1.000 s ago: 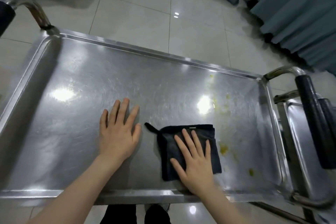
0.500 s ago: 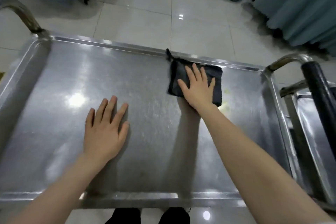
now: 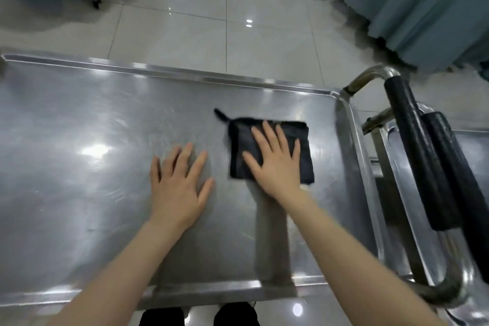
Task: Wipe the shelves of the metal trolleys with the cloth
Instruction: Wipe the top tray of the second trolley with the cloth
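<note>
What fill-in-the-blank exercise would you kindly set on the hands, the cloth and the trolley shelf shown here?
1. The right hand presses flat on the dark ____.
2. The left hand rests flat on the bare metal shelf and holds ____.
3. The padded handle at the shelf's right end is ____ in colour.
Missing words: cloth; nothing; black.

Dark folded cloth (image 3: 272, 151) lies flat on the steel trolley shelf (image 3: 92, 156) — right of centre, loop up-left.
</note>
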